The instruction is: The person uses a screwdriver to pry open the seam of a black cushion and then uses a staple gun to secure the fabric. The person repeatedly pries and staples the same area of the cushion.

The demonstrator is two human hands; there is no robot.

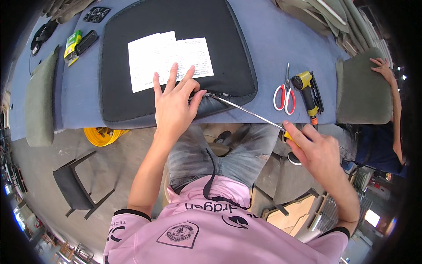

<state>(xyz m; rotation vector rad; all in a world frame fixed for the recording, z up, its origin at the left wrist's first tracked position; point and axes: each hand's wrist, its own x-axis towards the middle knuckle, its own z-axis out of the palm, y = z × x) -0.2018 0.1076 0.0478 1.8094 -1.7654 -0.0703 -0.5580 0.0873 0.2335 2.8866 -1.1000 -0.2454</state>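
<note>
A black upholstered seat pad (176,17) lies on the blue-covered table, with two white printed papers (147,57) on top. My left hand (176,103) rests on its near edge, fingers spread and lying partly over the papers. Gripped in my right hand (314,152) is a screwdriver (250,113) with a yellow handle and a long metal shaft. The shaft slants left to the pad's near edge, where its tip meets the edge seam beside my left thumb. The tip itself is hard to make out.
Right of the pad lie red-and-white-handled scissors (285,93) and a yellow-and-black staple gun (308,93). Another person's hand (383,69) touches a green-grey pad (365,88). A similar pad (41,103) sits left. Below the table are a yellow bucket (100,140) and a chair (74,187).
</note>
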